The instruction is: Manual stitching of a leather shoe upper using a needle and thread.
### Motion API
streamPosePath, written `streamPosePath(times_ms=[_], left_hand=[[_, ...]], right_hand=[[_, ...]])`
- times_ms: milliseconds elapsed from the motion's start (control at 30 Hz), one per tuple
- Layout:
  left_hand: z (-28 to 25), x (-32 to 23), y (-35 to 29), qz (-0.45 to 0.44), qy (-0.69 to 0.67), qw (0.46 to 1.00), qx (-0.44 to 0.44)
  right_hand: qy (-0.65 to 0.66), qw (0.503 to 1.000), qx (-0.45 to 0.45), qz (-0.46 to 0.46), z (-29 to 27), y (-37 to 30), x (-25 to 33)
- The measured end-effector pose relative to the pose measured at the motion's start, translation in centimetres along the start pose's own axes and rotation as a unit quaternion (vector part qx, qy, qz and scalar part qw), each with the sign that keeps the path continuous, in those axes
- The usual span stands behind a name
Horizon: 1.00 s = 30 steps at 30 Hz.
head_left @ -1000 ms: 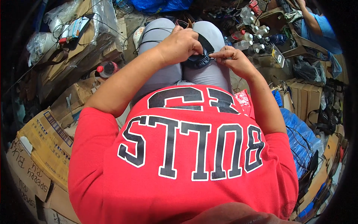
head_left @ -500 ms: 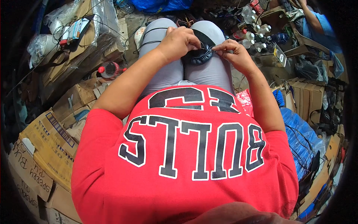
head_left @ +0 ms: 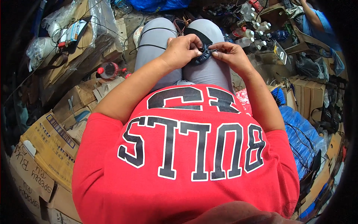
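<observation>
1. The left hand and right hand meet over the lap, upper centre of the frame, both pinched shut on a small dark stitched piece.
2. The piece rests on the grey-trousered knees; its exact kind cannot be told.
3. A black strap lies across the right knee just above the hands.
4. A red-capped bottle lies among flattened cardboard boxes at left.
5. White-capped bottles stand at upper right; blue sacking lies at right.
</observation>
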State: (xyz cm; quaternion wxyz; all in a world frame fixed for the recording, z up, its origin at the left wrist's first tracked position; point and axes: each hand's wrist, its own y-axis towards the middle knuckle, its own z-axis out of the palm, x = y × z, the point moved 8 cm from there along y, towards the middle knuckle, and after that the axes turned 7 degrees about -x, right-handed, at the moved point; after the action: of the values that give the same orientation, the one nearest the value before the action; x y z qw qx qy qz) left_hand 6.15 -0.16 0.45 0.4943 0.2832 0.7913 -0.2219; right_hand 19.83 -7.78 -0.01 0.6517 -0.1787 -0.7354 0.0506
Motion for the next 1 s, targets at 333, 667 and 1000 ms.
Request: streamPosePath(times_ms=[333,667,1000], left_hand=[[-0.9,-4.6,0.4,0.230,0.253,0.939,0.015],[-1.2,-2.8,0.1,0.123,0.170,0.972,0.106],[0.8,-4.1,0.5,0.186,0.234,0.939,0.169]], right_hand=[[-0.098,0.992,0.073,-0.015,0.9,1.2,1.5],[-0.069,0.991,-0.026,-0.115,-2.3,-1.0,1.1],[-0.266,0.941,-0.098,-0.187,-7.5,-1.8,6.1]])
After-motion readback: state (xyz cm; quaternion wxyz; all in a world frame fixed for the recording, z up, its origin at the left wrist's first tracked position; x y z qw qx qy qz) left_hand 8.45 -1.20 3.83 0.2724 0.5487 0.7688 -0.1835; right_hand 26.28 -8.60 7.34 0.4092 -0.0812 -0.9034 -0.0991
